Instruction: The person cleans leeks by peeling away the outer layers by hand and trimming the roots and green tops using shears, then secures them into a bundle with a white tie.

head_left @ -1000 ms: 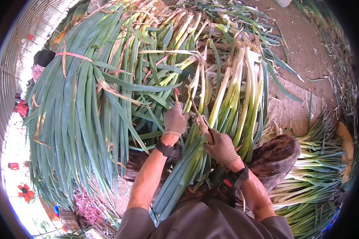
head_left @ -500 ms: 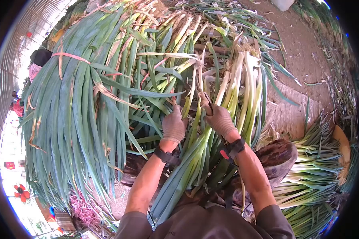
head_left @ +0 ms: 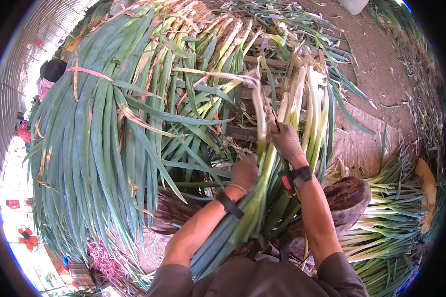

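Both gloved hands, left hand (head_left: 244,173) and right hand (head_left: 286,141), tight around leek (head_left: 260,148).

Left hand (head_left: 244,174) fingertips buried in leeks (head_left: 262,163); tool in right hand (head_left: 285,141) unclear; leek pile (head_left: 104,138) cropped.

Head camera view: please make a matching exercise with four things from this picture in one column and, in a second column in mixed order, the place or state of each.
Things:
1. left hand
2. right hand
3. pink band
4. trimmed stalks pile

Places or states:
A. tied around the big green bundle at upper left
B. lying at the right, beside the person's knee
C. gloved, lower on the leek stalk, grip closed on it
D. gloved, higher up, pulling at the pale part of the stalk

Pairs: 1-C, 2-D, 3-A, 4-B
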Demonstrator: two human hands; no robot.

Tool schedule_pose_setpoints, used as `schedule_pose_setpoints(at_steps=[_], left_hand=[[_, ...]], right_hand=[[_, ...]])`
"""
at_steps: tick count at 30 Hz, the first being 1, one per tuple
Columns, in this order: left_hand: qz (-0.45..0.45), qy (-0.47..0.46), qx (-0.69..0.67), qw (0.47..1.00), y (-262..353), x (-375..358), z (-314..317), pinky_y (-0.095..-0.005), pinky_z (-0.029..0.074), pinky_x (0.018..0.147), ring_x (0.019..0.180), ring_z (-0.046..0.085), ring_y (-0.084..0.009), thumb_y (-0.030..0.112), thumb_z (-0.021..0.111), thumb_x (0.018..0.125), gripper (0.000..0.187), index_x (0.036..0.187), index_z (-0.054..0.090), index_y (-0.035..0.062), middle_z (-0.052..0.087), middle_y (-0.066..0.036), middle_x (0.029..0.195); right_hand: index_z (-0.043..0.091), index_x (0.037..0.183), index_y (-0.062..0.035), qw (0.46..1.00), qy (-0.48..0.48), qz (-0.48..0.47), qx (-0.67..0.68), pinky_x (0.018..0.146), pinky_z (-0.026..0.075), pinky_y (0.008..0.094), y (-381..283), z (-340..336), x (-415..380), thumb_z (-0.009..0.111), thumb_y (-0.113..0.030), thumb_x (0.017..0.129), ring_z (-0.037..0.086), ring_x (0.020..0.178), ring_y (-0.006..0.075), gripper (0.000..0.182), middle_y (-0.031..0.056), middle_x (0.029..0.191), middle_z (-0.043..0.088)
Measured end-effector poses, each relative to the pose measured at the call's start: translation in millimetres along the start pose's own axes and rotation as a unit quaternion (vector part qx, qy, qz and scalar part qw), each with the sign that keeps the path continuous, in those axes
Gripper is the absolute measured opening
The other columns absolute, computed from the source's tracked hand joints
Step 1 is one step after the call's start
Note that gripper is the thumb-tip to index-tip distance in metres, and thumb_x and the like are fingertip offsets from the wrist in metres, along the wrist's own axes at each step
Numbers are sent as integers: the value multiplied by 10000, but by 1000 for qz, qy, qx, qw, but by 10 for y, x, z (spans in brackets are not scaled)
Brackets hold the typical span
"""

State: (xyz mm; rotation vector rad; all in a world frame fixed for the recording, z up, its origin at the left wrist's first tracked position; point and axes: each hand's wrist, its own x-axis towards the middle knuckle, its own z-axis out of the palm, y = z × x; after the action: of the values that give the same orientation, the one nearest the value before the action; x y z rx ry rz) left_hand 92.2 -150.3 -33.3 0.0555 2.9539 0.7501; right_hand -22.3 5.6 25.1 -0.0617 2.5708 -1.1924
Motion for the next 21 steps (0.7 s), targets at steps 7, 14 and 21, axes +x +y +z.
schedule_pose_setpoints(at_steps=[7, 14, 21], left_hand=[[13, -120, -7, 993, 3, 288, -923, -473, 539, 863, 1004, 669, -375, 136, 608, 893, 260, 1134, 654, 51, 689, -214, 1058], [-33, 105, 447, 888, -742, 1332, -1223, -399, 515, 811, 999, 626, -263, 238, 626, 871, 248, 1077, 658, 102, 639, -101, 1076], [-54, 74, 418, 904, -858, 1506, -1196, -389, 566, 763, 912, 700, -279, 184, 622, 904, 263, 1141, 630, 73, 700, -136, 986]], right_hand=[[631, 1099, 19, 995, -83, -52, 18, 796, 532, 471, -226, -69, -595, 731, -236, 796, 683, 894, 439, 408, 291, 878, 676], [617, 1162, 32, 991, -113, -55, 42, 792, 541, 459, -285, 77, -841, 730, -190, 764, 678, 863, 437, 470, 277, 887, 678], [619, 1191, 32, 994, -85, -10, 73, 763, 531, 450, -210, -166, -987, 753, -183, 751, 673, 822, 424, 508, 274, 865, 667]])
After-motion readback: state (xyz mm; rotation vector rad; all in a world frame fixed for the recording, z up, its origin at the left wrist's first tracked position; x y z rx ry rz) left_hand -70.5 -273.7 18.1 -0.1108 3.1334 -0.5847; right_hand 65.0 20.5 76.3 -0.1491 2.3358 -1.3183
